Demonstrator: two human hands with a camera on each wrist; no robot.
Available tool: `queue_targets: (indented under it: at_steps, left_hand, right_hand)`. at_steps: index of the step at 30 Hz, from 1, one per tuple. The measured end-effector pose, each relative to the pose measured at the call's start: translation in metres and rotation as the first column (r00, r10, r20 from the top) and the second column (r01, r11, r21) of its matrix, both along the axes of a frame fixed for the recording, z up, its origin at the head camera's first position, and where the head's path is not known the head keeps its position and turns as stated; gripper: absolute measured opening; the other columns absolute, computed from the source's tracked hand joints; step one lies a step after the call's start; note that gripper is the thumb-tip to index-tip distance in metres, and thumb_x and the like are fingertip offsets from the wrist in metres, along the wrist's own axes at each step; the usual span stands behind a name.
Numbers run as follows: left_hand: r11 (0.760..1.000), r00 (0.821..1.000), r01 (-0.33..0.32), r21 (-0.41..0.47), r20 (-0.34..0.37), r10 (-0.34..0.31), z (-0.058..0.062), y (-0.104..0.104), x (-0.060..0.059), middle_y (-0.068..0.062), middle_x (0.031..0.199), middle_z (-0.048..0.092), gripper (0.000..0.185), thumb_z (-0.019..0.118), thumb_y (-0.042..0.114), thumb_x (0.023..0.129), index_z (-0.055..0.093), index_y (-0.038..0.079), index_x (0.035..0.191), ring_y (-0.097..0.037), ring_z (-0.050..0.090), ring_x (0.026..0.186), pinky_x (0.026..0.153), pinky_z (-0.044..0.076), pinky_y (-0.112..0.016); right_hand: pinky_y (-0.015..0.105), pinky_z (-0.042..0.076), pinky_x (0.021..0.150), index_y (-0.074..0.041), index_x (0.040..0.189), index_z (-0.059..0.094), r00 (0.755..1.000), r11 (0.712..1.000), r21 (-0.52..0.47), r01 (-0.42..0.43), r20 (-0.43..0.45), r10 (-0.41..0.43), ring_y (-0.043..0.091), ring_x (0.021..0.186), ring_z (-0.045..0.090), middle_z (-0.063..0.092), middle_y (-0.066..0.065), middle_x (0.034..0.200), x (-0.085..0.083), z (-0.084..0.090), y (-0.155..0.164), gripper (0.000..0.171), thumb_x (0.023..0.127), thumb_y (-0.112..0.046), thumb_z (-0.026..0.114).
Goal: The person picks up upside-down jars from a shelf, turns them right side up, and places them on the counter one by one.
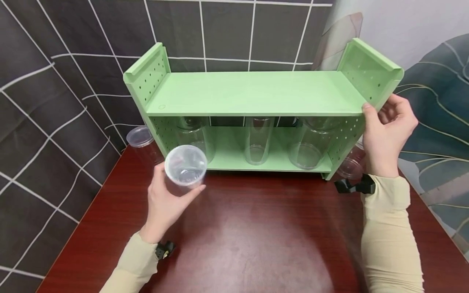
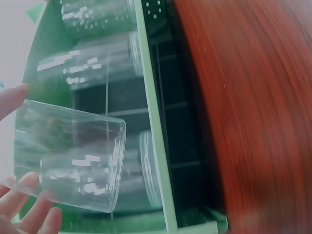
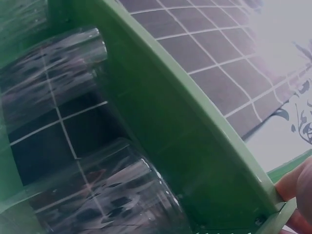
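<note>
My left hand (image 1: pixel 166 203) holds a clear plastic jar (image 1: pixel 185 167) by its sides, thumb on one side and fingers on the other. The jar is in front of the left end of a green two-tier shelf (image 1: pixel 256 93); in the left wrist view the clear jar (image 2: pixel 73 156) shows its base toward the right. At the shelf's right side panel my right hand (image 1: pixel 390 130) grips the edge, its thumb on the front by the upper board. On the lower tier stand a left jar (image 1: pixel 194 140), a slim middle jar (image 1: pixel 257 142) and a wide right jar (image 1: pixel 307 148).
A lidded jar (image 1: pixel 140 138) stands outside the shelf on the left, and another clear container (image 1: pixel 352 165) is partly hidden on the right. Dark red wood table (image 1: pixel 256 236) lies in front. A black gridded wall covering (image 1: pixel 227 36) rises behind.
</note>
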State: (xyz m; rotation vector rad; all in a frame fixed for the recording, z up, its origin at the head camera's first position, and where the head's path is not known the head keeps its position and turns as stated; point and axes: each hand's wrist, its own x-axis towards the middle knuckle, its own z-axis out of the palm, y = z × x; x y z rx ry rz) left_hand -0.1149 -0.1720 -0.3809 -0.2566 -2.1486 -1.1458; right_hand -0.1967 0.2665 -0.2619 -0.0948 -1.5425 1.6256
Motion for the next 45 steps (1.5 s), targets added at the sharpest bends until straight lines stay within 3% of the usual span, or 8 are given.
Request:
queue_targets:
  at_steps: [7,18,21,27,30,36,41,45]
  left_hand:
    - [0.991,0.991,-0.133,0.031,0.037,0.132,0.005,-0.023,0.002,-0.007,0.124,0.064,0.086,0.099,0.026,0.062,0.052,0.006,0.131,-0.028,0.06,0.113,0.087,0.048,-0.048]
    - [0.972,0.974,-0.225,0.066,-0.018,0.226,0.01,-0.056,0.002,0.0,0.121,0.06,0.085,0.099,0.015,0.062,0.057,0.008,0.136,-0.016,0.054,0.113,0.092,0.046,-0.017]
    - [0.964,0.966,-0.255,0.074,-0.011,0.257,0.01,-0.069,0.002,0.009,0.12,0.054,0.087,0.098,0.015,0.064,0.057,0.014,0.14,-0.012,0.049,0.117,0.093,0.047,-0.017]
    - [0.934,0.938,-0.346,0.087,0.021,0.346,0.011,-0.088,0.0,0.025,0.115,0.045,0.082,0.096,0.012,0.068,0.059,0.012,0.141,-0.009,0.049,0.114,0.093,0.048,-0.016]
    - [0.916,0.919,-0.393,0.082,0.063,0.388,0.007,-0.094,-0.001,0.019,0.114,0.049,0.082,0.095,0.013,0.069,0.059,0.012,0.142,-0.013,0.053,0.11,0.091,0.048,-0.014]
    - [0.893,0.893,-0.439,0.102,0.161,0.421,-0.005,-0.107,-0.007,-0.008,0.125,0.06,0.076,0.091,0.015,0.075,0.055,0.008,0.141,-0.022,0.06,0.113,0.095,0.048,-0.017]
    - [0.873,0.874,-0.46,0.16,0.253,0.415,-0.015,-0.115,-0.019,-0.011,0.136,0.06,0.074,0.087,0.015,0.079,0.048,0.01,0.142,-0.024,0.059,0.121,0.102,0.047,-0.022]
    - [0.866,0.854,-0.475,0.158,0.319,0.41,-0.022,-0.121,-0.028,-0.012,0.141,0.058,0.074,0.085,0.015,0.082,0.044,0.008,0.144,-0.027,0.058,0.123,0.105,0.046,-0.027]
  right_hand:
    - [0.027,0.054,0.092,-0.003,0.115,0.074,1.0,0.999,-0.041,-0.007,-0.022,0.006,0.023,0.098,0.07,0.072,0.017,0.111,0.005,0.004,-0.004,0.033,0.084,0.008,0.07]
    - [0.028,0.053,0.095,-0.003,0.115,0.074,1.0,0.999,-0.041,-0.015,-0.022,0.015,0.023,0.099,0.07,0.071,0.019,0.112,0.006,0.008,-0.006,0.033,0.085,0.008,0.07]
    - [0.028,0.053,0.095,-0.004,0.116,0.074,1.0,0.999,-0.031,-0.013,-0.022,0.013,0.023,0.099,0.07,0.071,0.019,0.112,0.004,0.008,-0.006,0.032,0.085,0.007,0.07]
    - [0.027,0.053,0.094,-0.004,0.116,0.074,1.0,1.0,-0.027,-0.011,-0.023,0.011,0.023,0.098,0.069,0.07,0.019,0.112,0.004,0.006,-0.005,0.033,0.085,0.007,0.07]
    - [0.027,0.054,0.094,-0.004,0.115,0.074,1.0,1.0,-0.026,-0.011,-0.027,0.011,0.023,0.098,0.069,0.07,0.019,0.112,0.002,0.005,-0.004,0.033,0.085,0.008,0.07]
    - [0.027,0.054,0.094,-0.003,0.116,0.074,1.0,1.0,-0.016,-0.01,-0.028,0.009,0.023,0.098,0.069,0.07,0.019,0.112,0.002,0.004,-0.004,0.033,0.085,0.007,0.07]
    - [0.027,0.053,0.095,-0.004,0.116,0.074,1.0,0.999,-0.031,-0.011,-0.021,0.01,0.024,0.098,0.069,0.07,0.018,0.112,0.004,0.004,-0.005,0.033,0.085,0.007,0.071]
    - [0.028,0.053,0.096,-0.004,0.116,0.074,1.0,1.0,-0.024,-0.012,-0.02,0.011,0.024,0.099,0.069,0.07,0.018,0.113,0.005,0.003,-0.006,0.033,0.086,0.007,0.071]
